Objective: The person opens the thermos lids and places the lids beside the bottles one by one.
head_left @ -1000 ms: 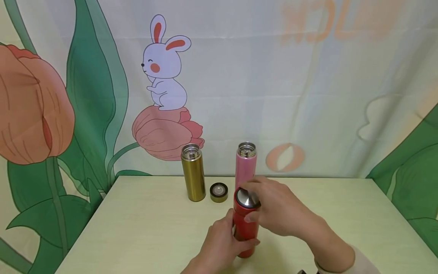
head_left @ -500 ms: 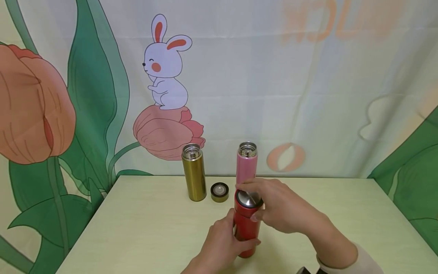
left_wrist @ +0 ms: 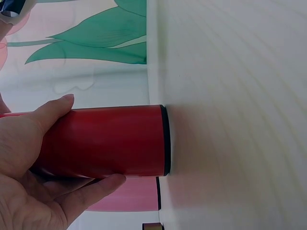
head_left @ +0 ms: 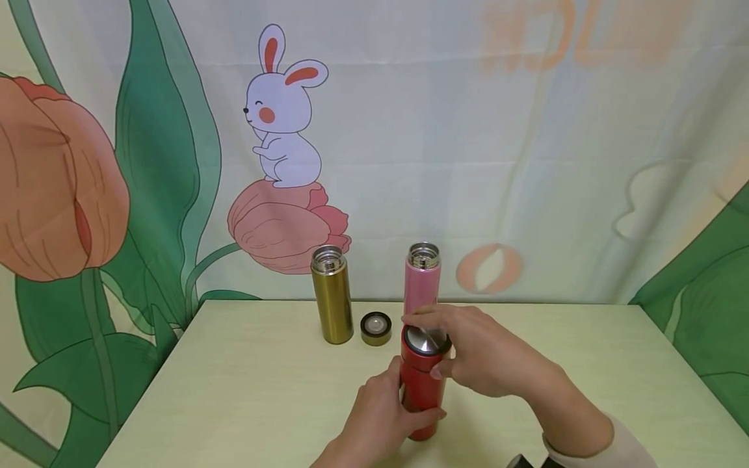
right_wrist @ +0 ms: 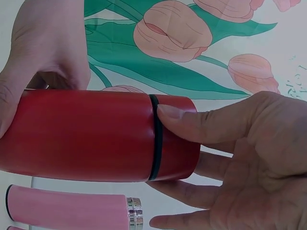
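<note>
A red thermos bottle (head_left: 422,393) stands upright on the table near the front, its lid (right_wrist: 181,160) seated on top with a dark ring below it. My left hand (head_left: 377,416) grips the lower body, thumb on one side and fingers round the other, as the left wrist view also shows. My right hand (head_left: 488,351) holds the lid between thumb and fingers; in the right wrist view the thumb (right_wrist: 184,120) presses the lid's side by the ring. Behind stand a pink thermos bottle (head_left: 421,286) without a lid, partly hidden, and a lidless gold thermos bottle (head_left: 332,302).
A gold lid (head_left: 376,328) lies upturned between the gold and pink bottles. The pale table (head_left: 257,383) ends at a printed curtain (head_left: 380,143) with a rabbit and tulips. A small dark object (head_left: 517,462) shows at the bottom edge by the right sleeve.
My right hand has shifted slightly to the right round the red lid and then stays nearly still. My left hand keeps its hold on the red bottle.
</note>
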Tool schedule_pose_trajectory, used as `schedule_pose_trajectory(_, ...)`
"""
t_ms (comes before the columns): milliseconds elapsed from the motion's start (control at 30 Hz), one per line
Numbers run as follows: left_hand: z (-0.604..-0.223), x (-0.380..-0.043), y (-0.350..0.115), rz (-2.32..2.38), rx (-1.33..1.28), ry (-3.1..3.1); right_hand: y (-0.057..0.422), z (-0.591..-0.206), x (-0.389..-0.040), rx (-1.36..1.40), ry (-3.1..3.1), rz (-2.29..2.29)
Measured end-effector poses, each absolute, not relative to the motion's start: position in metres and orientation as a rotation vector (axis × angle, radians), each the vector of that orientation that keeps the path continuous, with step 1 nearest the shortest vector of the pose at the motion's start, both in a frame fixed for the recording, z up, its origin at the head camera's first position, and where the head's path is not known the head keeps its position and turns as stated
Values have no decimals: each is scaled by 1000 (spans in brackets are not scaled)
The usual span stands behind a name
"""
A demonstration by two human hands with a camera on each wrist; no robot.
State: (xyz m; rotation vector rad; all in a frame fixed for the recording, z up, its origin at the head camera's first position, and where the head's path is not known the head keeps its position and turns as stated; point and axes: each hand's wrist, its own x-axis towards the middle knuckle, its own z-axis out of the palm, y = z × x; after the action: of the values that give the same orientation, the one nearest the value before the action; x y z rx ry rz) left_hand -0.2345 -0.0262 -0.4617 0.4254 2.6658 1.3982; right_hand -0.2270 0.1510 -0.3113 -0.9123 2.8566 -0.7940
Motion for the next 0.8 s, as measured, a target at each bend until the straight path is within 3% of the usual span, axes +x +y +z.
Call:
schedule_pose_trajectory(300, -462, -234, -27, 1383, 416, 2677, 142, -316, -225, -787, 2965, -820)
schedule_pose_trajectory(800, -461, -234, -26, 1347, 406, 2699, 123, -319, -212, -484, 3321, -470)
